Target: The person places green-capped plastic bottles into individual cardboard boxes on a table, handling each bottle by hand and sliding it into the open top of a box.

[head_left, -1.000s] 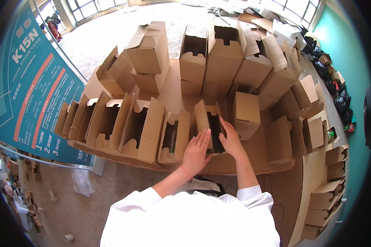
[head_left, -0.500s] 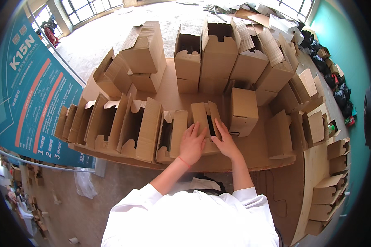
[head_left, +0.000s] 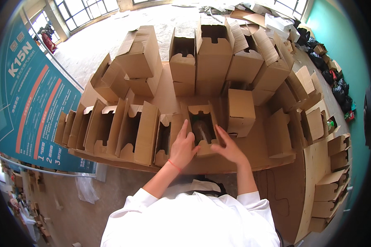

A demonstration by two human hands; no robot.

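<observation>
Left hand [head_left: 182,147]: flat, fingers spread, pressing the left side of the open cardboard box [head_left: 202,128]
Right hand [head_left: 229,146]: open, fingers on the box's right edge
Box: between both hands, on the table [head_left: 235,158]
Left of hands: row of open boxes [head_left: 111,129]
Right: closed box [head_left: 240,111]
</observation>
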